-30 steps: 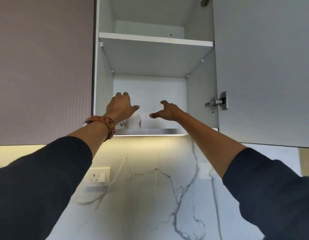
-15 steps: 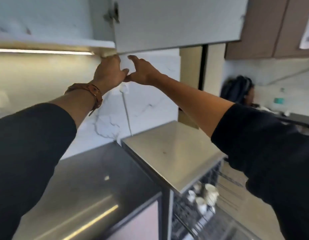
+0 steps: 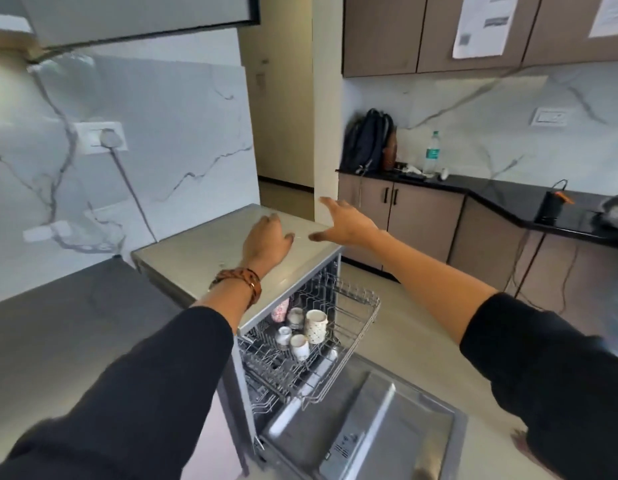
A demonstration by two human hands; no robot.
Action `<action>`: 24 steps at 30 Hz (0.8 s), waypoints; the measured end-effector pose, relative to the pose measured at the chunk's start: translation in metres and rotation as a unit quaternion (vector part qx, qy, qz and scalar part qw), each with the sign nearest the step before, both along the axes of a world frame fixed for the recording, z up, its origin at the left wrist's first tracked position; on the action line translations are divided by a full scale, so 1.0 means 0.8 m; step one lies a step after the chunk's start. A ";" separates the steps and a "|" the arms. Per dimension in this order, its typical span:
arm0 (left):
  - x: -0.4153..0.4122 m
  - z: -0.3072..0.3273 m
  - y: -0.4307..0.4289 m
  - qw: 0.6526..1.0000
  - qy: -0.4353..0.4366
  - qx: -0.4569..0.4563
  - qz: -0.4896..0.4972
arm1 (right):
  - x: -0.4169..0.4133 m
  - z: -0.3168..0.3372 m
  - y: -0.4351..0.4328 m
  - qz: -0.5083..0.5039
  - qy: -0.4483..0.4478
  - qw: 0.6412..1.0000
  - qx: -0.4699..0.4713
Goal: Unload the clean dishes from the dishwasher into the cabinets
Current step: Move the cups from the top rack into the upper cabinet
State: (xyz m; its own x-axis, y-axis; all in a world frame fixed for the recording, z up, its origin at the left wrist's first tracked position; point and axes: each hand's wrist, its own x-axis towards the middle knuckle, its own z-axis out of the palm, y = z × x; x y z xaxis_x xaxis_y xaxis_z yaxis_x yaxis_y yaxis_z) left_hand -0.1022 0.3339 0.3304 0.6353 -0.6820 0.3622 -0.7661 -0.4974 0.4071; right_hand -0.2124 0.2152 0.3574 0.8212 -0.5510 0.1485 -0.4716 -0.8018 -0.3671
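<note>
Far L, the dark bench [image 3: 75,323] plays no part in this step; the socket [image 3: 101,138] above it shows no legible marking. L hand [image 3: 266,242] hovers over the dishwasher [image 3: 196,251] top, fingers loosely bent, holding nothing. Below it the rack [image 3: 356,317] stands pulled out w/ the cups [image 3: 315,325] bunched in its inner L corner, near or touching each other. R hand [image 3: 349,223] is out past the top's far edge, fingers spread, also empty. Step in hand, as I read it: reach down for the next cup. Best done one cup per hand, gripped round the body, lifted straight up clear of the rack before swinging away; the tall dotted one at the front looks easiest first. Mind the open door [image 3: 370,427] low in front. Writing: door has a small printed panel, bottle [image 3: 431,152] on the far bench [image 3: 508,194] a green label, papers [image 3: 484,26] on the brown cabinets [image 3: 380,32] carry print, all too blurred to read.
</note>
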 end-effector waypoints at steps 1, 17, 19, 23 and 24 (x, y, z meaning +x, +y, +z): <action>-0.012 -0.011 -0.015 1.000 0.005 0.006 0.000 | -0.015 -0.010 -0.022 -0.011 0.005 1.000 0.009; -0.095 -0.237 -0.157 0.975 0.163 0.105 0.108 | -0.049 -0.247 -0.221 0.068 0.134 0.985 0.089; -0.084 -0.275 -0.159 0.967 0.185 0.127 0.123 | -0.035 -0.288 -0.221 0.083 0.149 0.980 0.103; -0.043 -0.358 -0.169 0.956 0.208 0.148 0.143 | 0.008 -0.384 -0.217 0.106 0.167 0.971 0.137; -0.031 -0.375 -0.170 0.953 0.216 0.150 0.148 | 0.019 -0.404 -0.214 0.112 0.173 0.969 0.137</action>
